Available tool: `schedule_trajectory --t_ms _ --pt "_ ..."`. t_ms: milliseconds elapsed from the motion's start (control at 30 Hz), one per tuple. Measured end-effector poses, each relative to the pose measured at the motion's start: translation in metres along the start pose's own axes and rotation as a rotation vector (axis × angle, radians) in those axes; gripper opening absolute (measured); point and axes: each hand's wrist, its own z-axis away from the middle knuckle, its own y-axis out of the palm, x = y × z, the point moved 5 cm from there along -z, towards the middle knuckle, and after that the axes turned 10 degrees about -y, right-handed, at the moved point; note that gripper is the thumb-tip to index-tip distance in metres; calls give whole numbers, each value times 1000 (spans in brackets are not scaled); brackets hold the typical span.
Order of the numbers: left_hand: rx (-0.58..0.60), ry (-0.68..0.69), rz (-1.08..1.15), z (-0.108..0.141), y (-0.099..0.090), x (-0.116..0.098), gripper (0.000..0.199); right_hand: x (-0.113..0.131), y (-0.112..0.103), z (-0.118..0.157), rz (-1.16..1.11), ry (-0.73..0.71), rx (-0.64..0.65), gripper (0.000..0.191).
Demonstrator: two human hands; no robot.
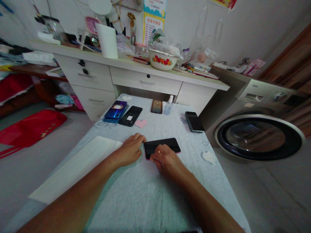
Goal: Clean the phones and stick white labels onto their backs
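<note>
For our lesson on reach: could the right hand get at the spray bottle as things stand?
Probably yes: only the phone partly under the right hand and some tablecloth lie before the spray bottle, though a forward stretch seems needed.

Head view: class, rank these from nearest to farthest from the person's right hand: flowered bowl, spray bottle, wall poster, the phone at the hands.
1. Phone: right at the right hand, partly covered by it.
2. Spray bottle: ahead, toward the table's far end.
3. Flowered bowl: beyond, on the desk.
4. Wall poster: behind the bowl.
</note>
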Motion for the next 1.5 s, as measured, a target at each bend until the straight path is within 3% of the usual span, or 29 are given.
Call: schedule_trajectory --t_ms 367,1000,1500 --pt "-15 -32 9 -1 0 0 39 15 11 -9 71 -98 -1 20" --pt "-9 -47 13 0 -4 -5 34 3 -1 3 22 -41 20 19" --pt "-25 -38 19 0 -2 -2 34 14 5 -6 49 -53 34 20"
